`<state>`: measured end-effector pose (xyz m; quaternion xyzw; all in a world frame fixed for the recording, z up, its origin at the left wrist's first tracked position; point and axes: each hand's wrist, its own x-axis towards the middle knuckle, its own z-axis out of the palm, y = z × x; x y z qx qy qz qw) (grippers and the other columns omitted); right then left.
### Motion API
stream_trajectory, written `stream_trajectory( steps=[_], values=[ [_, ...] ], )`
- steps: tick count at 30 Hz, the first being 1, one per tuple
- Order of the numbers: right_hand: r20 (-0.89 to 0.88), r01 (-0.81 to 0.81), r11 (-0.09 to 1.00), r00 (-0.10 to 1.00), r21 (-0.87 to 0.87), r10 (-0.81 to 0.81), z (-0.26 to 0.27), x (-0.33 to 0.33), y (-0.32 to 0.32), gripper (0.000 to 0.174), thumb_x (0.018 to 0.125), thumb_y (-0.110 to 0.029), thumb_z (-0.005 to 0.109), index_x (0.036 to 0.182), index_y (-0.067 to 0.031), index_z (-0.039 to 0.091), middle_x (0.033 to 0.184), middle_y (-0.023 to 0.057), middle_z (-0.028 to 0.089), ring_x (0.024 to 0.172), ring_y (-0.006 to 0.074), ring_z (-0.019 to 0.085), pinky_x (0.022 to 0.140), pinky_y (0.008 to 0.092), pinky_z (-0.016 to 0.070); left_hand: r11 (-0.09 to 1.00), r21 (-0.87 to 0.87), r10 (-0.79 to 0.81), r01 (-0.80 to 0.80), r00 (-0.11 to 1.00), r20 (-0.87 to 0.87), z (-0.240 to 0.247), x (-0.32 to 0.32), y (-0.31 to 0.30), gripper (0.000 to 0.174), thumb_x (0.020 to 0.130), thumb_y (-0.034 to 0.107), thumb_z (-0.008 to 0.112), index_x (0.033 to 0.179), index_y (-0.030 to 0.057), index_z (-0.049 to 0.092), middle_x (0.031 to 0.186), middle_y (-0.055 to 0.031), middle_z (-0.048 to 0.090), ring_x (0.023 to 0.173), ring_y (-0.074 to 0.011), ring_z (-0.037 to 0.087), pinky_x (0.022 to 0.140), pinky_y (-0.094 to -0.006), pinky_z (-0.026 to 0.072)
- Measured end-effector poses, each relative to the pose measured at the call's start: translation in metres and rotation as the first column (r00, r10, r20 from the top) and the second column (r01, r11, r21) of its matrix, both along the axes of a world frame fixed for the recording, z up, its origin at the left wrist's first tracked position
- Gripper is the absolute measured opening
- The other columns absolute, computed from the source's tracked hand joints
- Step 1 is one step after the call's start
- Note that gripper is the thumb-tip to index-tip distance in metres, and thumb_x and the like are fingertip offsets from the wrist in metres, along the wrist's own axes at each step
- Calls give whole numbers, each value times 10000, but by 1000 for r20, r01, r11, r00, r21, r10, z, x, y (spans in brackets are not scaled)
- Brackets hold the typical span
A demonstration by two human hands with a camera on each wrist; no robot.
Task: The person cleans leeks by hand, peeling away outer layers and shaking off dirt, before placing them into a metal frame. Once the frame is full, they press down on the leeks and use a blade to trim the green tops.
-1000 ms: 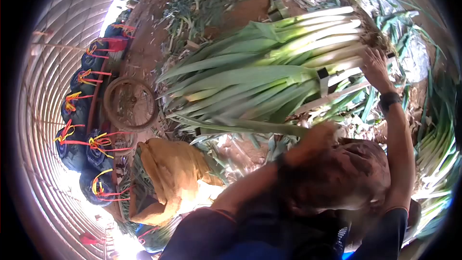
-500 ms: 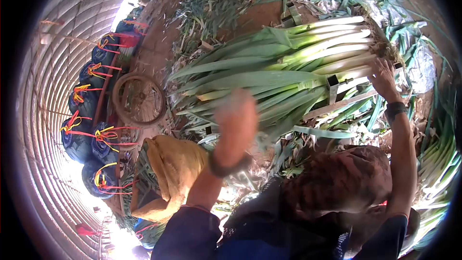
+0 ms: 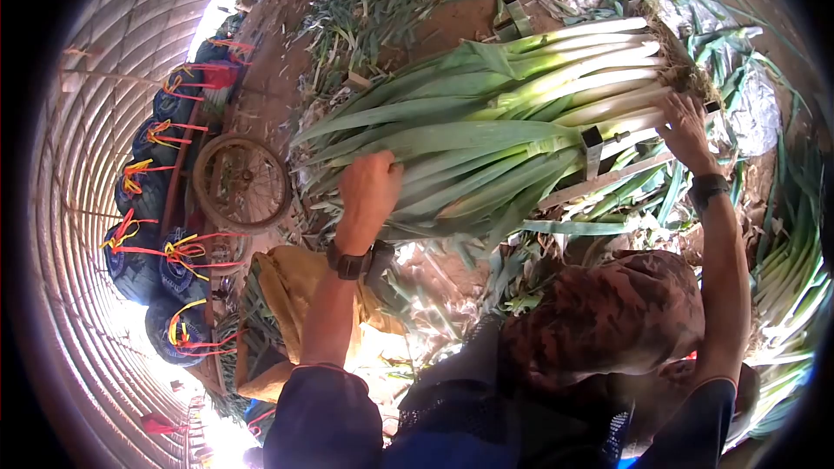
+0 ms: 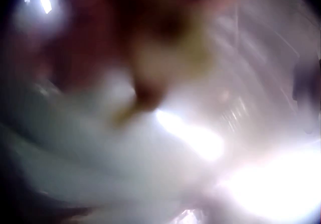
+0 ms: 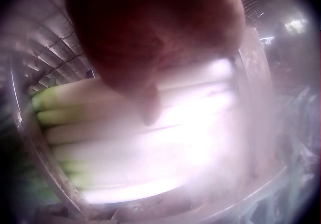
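Observation:
A thick bundle of leeks [image 3: 486, 113] lies in a metal rack [image 3: 592, 153], white stems to the right and green leaves to the left. My right hand [image 3: 686, 132] rests on the white stems near the roots, fingers extended. In the right wrist view its thumb [image 5: 150, 106] lies over the white stems [image 5: 120, 153]. At the leaf end my left hand [image 3: 369, 191] has its fingers curled over the leaf tips. A blurred yellow-green leaf piece [image 4: 195, 50] shows under its fingers in the left wrist view.
A camouflage cap [image 3: 617, 313] fills the lower middle. Tied dark bundles [image 3: 178, 260] with red and yellow ribbons line the left, beside a wheel [image 3: 241, 182]. A tan sack [image 3: 291, 287] stands near the left forearm. Leaf scraps [image 3: 373, 26] litter the ground; more leeks [image 3: 790, 269] lie right.
My left hand has moved left from beside the cap, past the front of the bundle, to the leaf tips. The right hand stays on the white stems.

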<state>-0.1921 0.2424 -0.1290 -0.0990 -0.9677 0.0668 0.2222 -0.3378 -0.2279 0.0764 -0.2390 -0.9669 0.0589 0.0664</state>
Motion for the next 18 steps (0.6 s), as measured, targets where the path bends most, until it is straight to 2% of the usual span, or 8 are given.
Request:
stream_trajectory(
  steps=[1,3,7,9,11,13,16,18],
  values=[
    [34,-17,999,999,-47,19,11,0,-4,419,782,-157,681,1193,-128,607,1269,135,594,1224,320,503,1100,485,310,1000,1,-2,2,1000,3,-4,-3,-3,192,829,207,707,802,19,686,771,-211,671,773,-421,656,651,-488,508],
    [71,-28,995,997,-95,35,9,2,-3,414,780,-155,681,1187,-124,611,1269,129,594,1224,314,501,1094,484,314,933,-342,58,-109,986,-155,-10,-14,-20,155,810,189,707,798,36,689,779,-193,677,764,-392,669,631,-466,507],
    [-68,-64,998,996,-21,63,-6,-1,-2,421,756,-151,682,1168,-96,612,1231,105,604,1194,313,511,1066,493,331,862,-431,163,-267,951,-262,25,4,-62,111,821,166,681,820,56,695,797,-179,685,758,-367,683,634,-445,520],
    [-5,-7,1000,1000,-4,7,-7,-4,2,433,752,-146,682,1176,-91,611,1219,104,606,1195,313,511,1066,491,329,955,-253,92,-158,962,-256,53,34,-44,118,834,130,682,924,57,704,814,-161,701,737,-336,692,656,-421,545],
    [48,13,1000,999,-27,-12,4,0,-3,451,750,-153,686,1191,-99,610,1244,107,598,1196,314,508,1073,484,321,988,151,-51,12,966,255,54,68,-18,241,833,90,695,1072,55,688,972,-167,706,752,-314,690,693,-406,562],
    [117,-3,994,993,-109,16,17,1,-6,464,756,-165,689,1210,-112,607,1285,111,582,1225,311,491,1084,481,309,910,412,-324,42,693,644,31,90,8,374,818,82,727,1182,52,649,1178,-157,660,776,-279,688,702,-367,566],
    [168,32,991,986,-133,-9,16,1,-6,491,779,-195,691,1254,-125,591,1343,115,556,1300,303,441,1122,475,263,820,488,-527,300,730,436,-37,103,36,423,832,77,690,1242,29,599,1342,-151,568,824,-282,697,700,-350,571],
    [233,62,986,972,-155,-25,16,0,-5,516,796,-226,688,1288,-123,573,1368,119,545,1344,296,405,1149,460,228,890,190,-433,415,899,64,-57,105,62,443,845,64,631,1275,-8,546,1237,-153,611,779,-307,695,647,-346,569]
  ],
)
